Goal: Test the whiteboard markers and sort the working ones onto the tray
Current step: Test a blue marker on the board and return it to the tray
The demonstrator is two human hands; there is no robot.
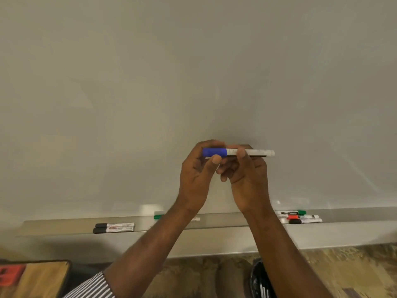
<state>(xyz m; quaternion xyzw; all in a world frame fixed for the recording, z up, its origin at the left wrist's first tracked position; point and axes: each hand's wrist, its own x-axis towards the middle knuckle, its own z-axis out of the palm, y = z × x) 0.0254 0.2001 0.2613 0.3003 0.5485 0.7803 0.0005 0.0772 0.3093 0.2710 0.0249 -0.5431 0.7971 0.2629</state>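
Note:
I hold a white marker (255, 152) level in front of the whiteboard (193, 72). Its blue cap (214, 152) points left. My left hand (198, 168) pinches the blue cap between thumb and fingers. My right hand (247, 175) grips the white barrel just right of the cap. The tray (64, 227) runs along the board's lower edge. Two black-capped markers (113, 227) lie on its left part. A green-capped marker (158, 216) lies near the middle, partly behind my left forearm. Several markers with green, red and black caps (300, 217) lie on the right part.
A wooden-topped surface (43, 276) with a red object (9, 274) is at the lower left. A dark container (261, 280) stands on the patterned floor (343, 267) below the board, partly behind my right forearm.

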